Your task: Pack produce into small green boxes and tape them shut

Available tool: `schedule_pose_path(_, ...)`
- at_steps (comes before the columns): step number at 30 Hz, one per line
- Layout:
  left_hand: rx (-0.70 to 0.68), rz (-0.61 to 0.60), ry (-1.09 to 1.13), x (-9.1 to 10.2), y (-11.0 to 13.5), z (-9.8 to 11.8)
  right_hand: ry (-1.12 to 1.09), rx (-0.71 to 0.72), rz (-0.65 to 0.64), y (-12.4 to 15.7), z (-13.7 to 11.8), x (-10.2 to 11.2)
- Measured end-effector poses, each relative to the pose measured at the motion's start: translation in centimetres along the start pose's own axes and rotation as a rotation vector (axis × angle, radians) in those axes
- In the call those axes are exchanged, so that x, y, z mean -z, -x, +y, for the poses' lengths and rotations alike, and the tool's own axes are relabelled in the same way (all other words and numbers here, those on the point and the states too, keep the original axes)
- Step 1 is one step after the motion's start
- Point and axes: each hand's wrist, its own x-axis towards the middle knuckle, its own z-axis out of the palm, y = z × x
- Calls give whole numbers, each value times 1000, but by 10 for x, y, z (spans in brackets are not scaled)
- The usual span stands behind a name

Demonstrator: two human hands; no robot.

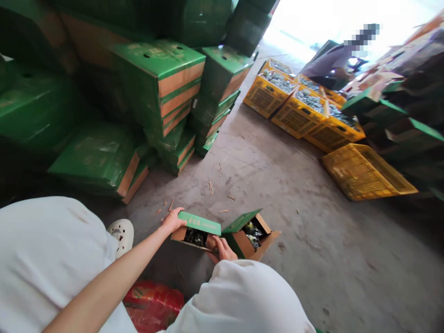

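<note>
Low in the centre of the frame, a person's two hands hold an open box (199,222) with a raised green flap and brown cardboard inside. The left hand (173,221) closes on the flap's left end, fingers narrow over the green card; the right hand (224,249) curls its fingers around the box's right end. Dark, shiny packs (196,237) lie within, their contents too small to tell.

Just right of the box stands a second box (239,243), its flaps open, with dark goods in glossy clear wrap (254,233) showing inside. At bottom centre, between knees in white trousers (249,296), lies a red package (156,305).

Green cartons (173,60) rise in stacks across the upper left. Toward the upper right, yellow crates (294,113) sit side by side, filled to the brim with small grey-blue items (308,99), blurred. Another person (322,62) bends behind them. One more yellow crate (350,173) leans at an angle near the right edge, beside more green boxes (412,132).
</note>
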Motion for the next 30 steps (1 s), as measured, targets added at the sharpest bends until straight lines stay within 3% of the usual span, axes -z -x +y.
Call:
schedule_pose_path(2, 10, 10, -48, 0, 0, -1, 68, 64, 82, 2, 9, -4)
schedule_pose_path(5, 12, 15, -124, 1, 3, 2, 219, 180, 47, -14, 11, -4)
schedule_pose_path(9, -24, 2, -206, 3, 3, 5, 299, 148, -32, -46, 2, -3)
schedule_pose_path(13, -67, -10, -296, -1, 0, 8, 282, 135, -58, -59, -1, -8)
schedule_pose_path(16, -146, 3, -380, -17, 4, 9, 262, 130, -58, -60, 2, -15)
schedule_pose_path(21, -482, -74, -683, -63, 19, 0, 273, 98, -52, -58, 2, -27)
schedule_pose_path(23, -552, -105, -773, -76, 23, -5, 288, 102, -47, -58, 1, -28)
schedule_pose_path(26, -598, -70, -876, -85, 24, -9, 306, 137, -65, -57, 0, -25)
schedule_pose_path(30, -654, -35, -908, -83, 23, -12, 314, 176, -104, -54, 1, -23)
